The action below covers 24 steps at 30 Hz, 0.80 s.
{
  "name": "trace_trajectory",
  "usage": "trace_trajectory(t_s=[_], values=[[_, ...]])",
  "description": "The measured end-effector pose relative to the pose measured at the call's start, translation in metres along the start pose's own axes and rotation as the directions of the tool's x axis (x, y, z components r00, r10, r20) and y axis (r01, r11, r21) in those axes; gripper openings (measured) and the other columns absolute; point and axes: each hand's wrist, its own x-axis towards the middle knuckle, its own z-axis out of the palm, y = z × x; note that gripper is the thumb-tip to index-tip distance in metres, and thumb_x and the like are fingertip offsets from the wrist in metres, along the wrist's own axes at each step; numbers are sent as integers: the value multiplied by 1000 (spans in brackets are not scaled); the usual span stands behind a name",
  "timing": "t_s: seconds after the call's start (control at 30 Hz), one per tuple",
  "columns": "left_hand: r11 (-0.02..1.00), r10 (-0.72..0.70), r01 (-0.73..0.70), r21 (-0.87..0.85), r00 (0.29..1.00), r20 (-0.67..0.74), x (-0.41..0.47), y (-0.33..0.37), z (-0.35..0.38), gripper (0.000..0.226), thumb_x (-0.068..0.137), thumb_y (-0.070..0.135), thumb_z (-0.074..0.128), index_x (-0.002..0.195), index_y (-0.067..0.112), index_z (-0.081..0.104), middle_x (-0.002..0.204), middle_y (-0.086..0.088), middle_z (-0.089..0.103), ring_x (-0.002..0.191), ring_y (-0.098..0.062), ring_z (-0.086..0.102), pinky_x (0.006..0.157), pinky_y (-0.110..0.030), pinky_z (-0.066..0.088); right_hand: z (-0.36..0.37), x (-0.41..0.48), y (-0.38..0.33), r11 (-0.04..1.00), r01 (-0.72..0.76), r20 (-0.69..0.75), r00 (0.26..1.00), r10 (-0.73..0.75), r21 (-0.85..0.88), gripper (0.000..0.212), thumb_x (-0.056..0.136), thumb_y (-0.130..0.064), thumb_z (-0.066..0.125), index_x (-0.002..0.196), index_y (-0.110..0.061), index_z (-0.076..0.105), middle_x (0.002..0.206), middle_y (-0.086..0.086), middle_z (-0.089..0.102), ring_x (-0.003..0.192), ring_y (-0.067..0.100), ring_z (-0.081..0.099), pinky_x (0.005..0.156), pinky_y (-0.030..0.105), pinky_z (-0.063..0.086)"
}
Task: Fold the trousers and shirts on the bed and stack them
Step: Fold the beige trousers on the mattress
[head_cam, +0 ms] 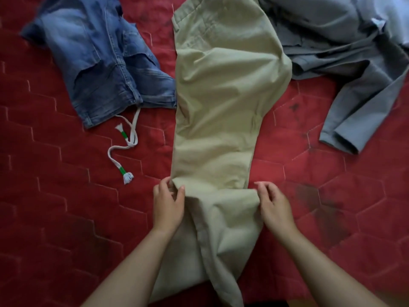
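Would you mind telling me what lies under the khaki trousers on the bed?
The khaki trousers lie on the red bedcover. Their left edge seems to overlap the blue jeans, their right edge the grey shirt. Whatever else lies beneath the fabric is covered and cannot be seen.

A: What of the person is in shot?

B: Two arms, seen from above: left hand [168, 200] and right hand [273, 203], both bare.

A: Anything worn?

B: Left forearm [132, 262] and right forearm [321, 262] run uncovered from wrist to the bottom edge of the view.
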Motion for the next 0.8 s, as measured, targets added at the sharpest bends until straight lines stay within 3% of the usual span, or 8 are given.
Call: trace_trajectory(t_s=[0.13, 0.2, 0.27, 0.4, 0.5, 0.6, 0.7, 0.8], values=[[995, 39, -28, -91, 992, 116, -20, -11, -4, 41, 90, 21, 58, 125, 5, 45, 111, -16, 55, 69, -9, 54, 69, -16, 37, -4, -38, 4, 996, 21, -35, 999, -18, 87, 18, 95, -33, 46, 85, -35, 62, 86, -18, 67, 82, -8, 59, 71, 9, 44], [995, 47, -25, -97, 971, 233, -37, -18, -4, 51, 91, 27, 55, 135, 9, 36, 115, -13, 57, 80, -14, 58, 71, -16, 37, -2, -61, 9, 998, 4, -49, 999, -1, 62, 5, 88, -32, 59, 86, -35, 61, 84, -19, 67, 79, -10, 59, 66, 6, 42], [993, 47, -2, -117, 922, 383, -57, -25, -2, 64, 93, 34, 50, 144, 13, 19, 127, -7, 54, 104, -14, 56, 83, -12, 36, 1, -85, 16, 998, -42, -80, 996, 47, 52, 15, 82, -28, 68, 91, -35, 59, 86, -19, 67, 79, -10, 60, 65, 10, 45], [952, -5, 184, -246, 809, 588, -100, -32, 7, 69, 94, 42, 43, 146, 27, -1, 143, -2, 41, 130, -18, 41, 109, -32, 30, 8, -130, 28, 996, -68, -197, 977, 76, 50, 22, 79, -25, 71, 96, -32, 58, 88, -19, 64, 81, -9, 59, 65, 11, 44], [874, -41, 266, -406, 874, 485, -121, -33, 7, 60, 93, 30, 52, 141, 24, 17, 130, 0, 49, 115, -13, 51, 101, -32, 41, 10, -156, 30, 997, -66, -290, 954, 78, 49, 20, 80, -26, 70, 94, -32, 57, 86, -19, 63, 79, -9, 58, 64, 15, 43], [921, 97, -7, -390, 973, 210, -132, -44, -9, 50, 89, 18, 58, 134, 19, 36, 126, 10, 42, 116, -1, 40, 92, -9, 29, 9, -181, 27, 999, -35, -283, 958, 42, 31, 16, 80, -28, 70, 89, -34, 58, 81, -19, 63, 75, -10, 57, 58, 10, 40], [877, 269, -230, -421, 963, 33, -137, -58, -38, 44, 86, 8, 61, 126, 19, 44, 120, 8, 50, 113, -3, 47, 96, -13, 34, 9, -209, 20, 999, 37, -260, 965, -32, 15, 15, 80, -26, 70, 78, -34, 57, 68, -16, 62, 64, -6, 57, 53, 9, 39], [875, 319, -307, -375, 947, -31, -143, -76, -68, 43, 83, 11, 65, 117, 31, 46, 101, 18, 57, 89, 8, 56, 80, -12, 44, 14, -240, 16, 998, 58, -240, 969, -55, 7, 15, 80, -27, 70, 75, -33, 58, 55, -11, 58, 51, -3, 53, 48, 10, 36]])
